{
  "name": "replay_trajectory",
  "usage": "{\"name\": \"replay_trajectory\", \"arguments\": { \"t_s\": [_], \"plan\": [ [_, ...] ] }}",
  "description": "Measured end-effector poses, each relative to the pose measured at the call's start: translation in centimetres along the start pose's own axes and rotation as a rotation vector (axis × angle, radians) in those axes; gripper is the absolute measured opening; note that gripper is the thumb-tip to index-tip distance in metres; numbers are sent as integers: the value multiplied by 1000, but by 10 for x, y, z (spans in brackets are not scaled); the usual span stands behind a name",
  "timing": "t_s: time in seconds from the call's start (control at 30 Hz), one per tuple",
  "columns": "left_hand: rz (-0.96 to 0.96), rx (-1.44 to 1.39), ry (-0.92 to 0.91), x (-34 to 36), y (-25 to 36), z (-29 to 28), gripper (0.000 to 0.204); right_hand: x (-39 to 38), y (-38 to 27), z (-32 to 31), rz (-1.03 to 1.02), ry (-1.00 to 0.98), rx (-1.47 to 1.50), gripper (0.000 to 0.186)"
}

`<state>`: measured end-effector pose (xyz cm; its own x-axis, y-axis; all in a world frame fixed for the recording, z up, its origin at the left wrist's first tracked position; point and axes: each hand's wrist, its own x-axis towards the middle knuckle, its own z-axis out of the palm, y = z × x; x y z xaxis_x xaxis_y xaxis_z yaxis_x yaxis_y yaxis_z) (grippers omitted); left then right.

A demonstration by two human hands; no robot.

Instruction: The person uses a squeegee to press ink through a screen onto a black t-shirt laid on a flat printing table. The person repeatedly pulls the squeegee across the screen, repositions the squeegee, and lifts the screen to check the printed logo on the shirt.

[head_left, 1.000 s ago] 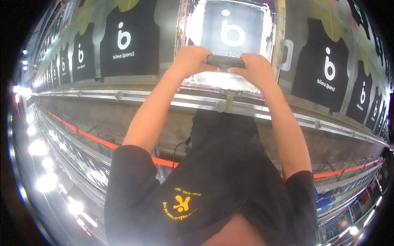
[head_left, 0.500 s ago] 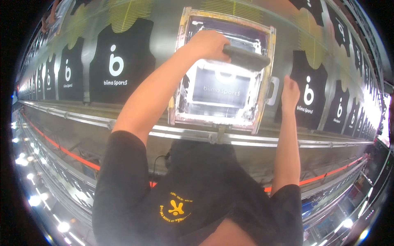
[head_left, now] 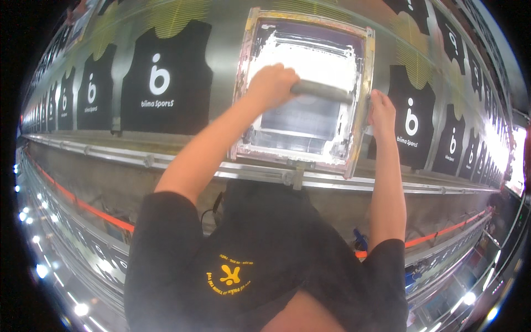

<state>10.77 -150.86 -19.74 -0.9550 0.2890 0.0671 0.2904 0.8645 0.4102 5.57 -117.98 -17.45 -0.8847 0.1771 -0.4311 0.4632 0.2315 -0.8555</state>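
My left hand [head_left: 271,86] grips one end of a long dark squeegee [head_left: 323,91], held across the upper-middle of a screen-printing frame [head_left: 249,33]. White ink [head_left: 337,66] covers much of the mesh and smears along its sides, with a greyish rectangular area showing lower down. My right hand [head_left: 381,110] is closed at the frame's right side, on its side handle, which the fingers largely hide. The frame lies on the long printing table, just above the metal rail.
Rows of black sleeveless garment panels [head_left: 138,72] with white logos lie left and right on the table [head_left: 221,83]. A metal rail [head_left: 110,152] runs along the near edge. Below are an orange strip [head_left: 99,207] and, far down, more panels and bright lights.
From both hands gripping the squeegee low on the screen, my right hand has let go and moved to the frame's right handle. My left hand alone holds the squeegee, now higher up.
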Motion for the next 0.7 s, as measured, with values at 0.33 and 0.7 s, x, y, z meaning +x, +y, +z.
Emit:
{"name": "replay_trajectory", "arguments": {
  "t_s": [0.33, 0.7],
  "plan": [
    [128, -36, 222, -160, 52, 12, 51, 5, 1, 20, -348, 195, 69, 33],
    [-68, 5, 2, -253, -138, -96, 40, -73, 29, 273, -333, 182, 119, 27]
  ]
}}
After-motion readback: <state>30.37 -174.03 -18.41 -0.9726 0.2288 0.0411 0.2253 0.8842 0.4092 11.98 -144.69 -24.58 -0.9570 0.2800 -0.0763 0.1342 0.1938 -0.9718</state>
